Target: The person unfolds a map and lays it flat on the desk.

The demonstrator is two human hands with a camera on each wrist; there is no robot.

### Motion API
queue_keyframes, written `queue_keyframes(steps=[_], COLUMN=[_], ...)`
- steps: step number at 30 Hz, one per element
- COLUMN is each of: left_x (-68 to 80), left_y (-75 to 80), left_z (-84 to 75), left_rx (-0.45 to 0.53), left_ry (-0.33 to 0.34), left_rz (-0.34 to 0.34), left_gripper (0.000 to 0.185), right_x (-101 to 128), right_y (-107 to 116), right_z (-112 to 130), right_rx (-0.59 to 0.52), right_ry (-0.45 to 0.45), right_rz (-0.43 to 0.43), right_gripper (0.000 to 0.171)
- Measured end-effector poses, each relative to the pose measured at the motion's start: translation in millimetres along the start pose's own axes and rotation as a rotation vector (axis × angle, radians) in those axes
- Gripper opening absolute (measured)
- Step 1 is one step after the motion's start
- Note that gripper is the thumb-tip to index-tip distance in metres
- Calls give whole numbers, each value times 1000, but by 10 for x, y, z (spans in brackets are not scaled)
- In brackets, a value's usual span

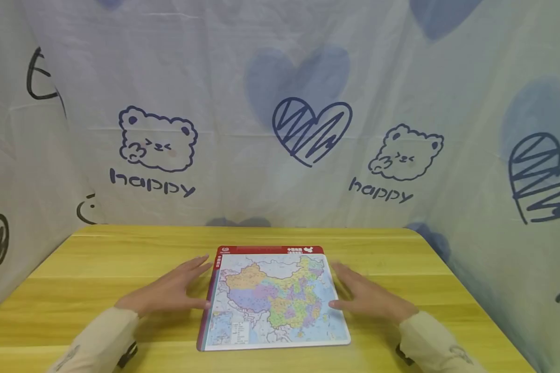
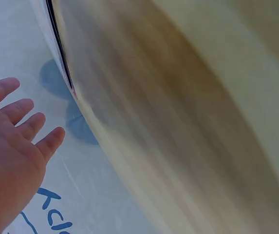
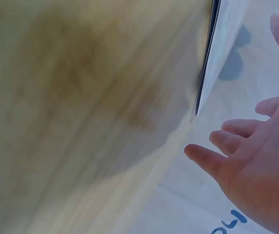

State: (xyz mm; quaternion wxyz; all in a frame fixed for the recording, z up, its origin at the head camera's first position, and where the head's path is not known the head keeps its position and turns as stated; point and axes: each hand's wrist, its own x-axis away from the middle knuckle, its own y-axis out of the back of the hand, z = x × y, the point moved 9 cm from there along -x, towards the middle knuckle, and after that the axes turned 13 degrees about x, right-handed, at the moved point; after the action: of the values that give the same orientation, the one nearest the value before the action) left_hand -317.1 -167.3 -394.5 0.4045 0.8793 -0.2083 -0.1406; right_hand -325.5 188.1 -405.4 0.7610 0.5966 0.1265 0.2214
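Note:
A flat map puzzle board [image 1: 270, 298] with a red top strip and a coloured map of China lies on the wooden table. At its left edge is my left hand [image 1: 172, 287], fingers extended and thumb tip overlapping the board's edge in the head view. My right hand [image 1: 371, 295] mirrors it on the other side, its thumb over the right edge. In the left wrist view the left hand [image 2: 15, 151] shows spread fingers with nothing in them. Spread fingers also show on the right hand [image 3: 256, 156] in the right wrist view, likewise holding nothing.
The yellow wood-grain table [image 1: 121, 254] extends on both sides of the board. A pale curtain [image 1: 233, 103] printed with hearts, bears and the word "happy" hangs behind the table and along both sides. Both forearms wear cream sleeves [image 1: 100, 336].

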Motion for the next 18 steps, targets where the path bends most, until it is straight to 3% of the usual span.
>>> queue_keyframes(steps=[4,10,18], left_x=[-68,-147,-274], left_y=[-30,-62,-105], left_z=[35,116,91], left_rx=[13,28,23], left_ry=[20,69,67], left_rz=[23,110,145], left_gripper=[96,99,101], right_x=[24,57,125], right_y=[-49,-98,-151], right_z=[54,118,172], right_rx=[2,-1,1], right_ry=[15,21,44], right_rz=[24,71,115], right_gripper=[96,96,96])
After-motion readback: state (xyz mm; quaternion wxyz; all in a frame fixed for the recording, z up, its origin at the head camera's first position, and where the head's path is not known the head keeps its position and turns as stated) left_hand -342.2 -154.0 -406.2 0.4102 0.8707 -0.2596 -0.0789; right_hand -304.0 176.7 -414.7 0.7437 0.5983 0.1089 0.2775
